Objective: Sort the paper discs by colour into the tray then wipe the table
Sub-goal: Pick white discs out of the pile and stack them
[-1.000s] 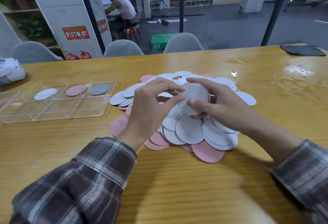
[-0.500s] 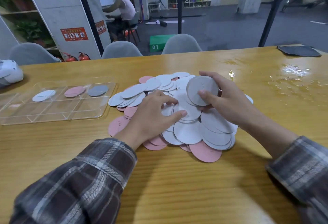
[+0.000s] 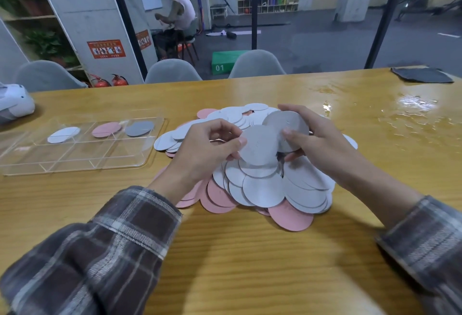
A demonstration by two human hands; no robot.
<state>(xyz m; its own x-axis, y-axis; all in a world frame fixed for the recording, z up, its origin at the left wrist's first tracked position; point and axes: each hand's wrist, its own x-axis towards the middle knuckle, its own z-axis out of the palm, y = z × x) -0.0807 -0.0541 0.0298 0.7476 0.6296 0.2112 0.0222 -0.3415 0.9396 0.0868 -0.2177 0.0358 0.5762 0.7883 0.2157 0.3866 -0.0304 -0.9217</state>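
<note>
Over the pile [image 3: 262, 189] mid-table [image 3: 250, 264], left hand [image 3: 202, 149] pinches 1 grey disc [image 3: 258, 146]; right hand [image 3: 322, 144] grips a 2nd disc [image 3: 287, 122] (overlapping).

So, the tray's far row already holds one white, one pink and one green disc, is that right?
Not quite: the head view shows the third disc is grey, not green; the white disc and pink disc are there in the tray.

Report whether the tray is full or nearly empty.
Nearly empty: the tray shows only a white disc, a pink disc and a grey disc, in separate back compartments.
</note>
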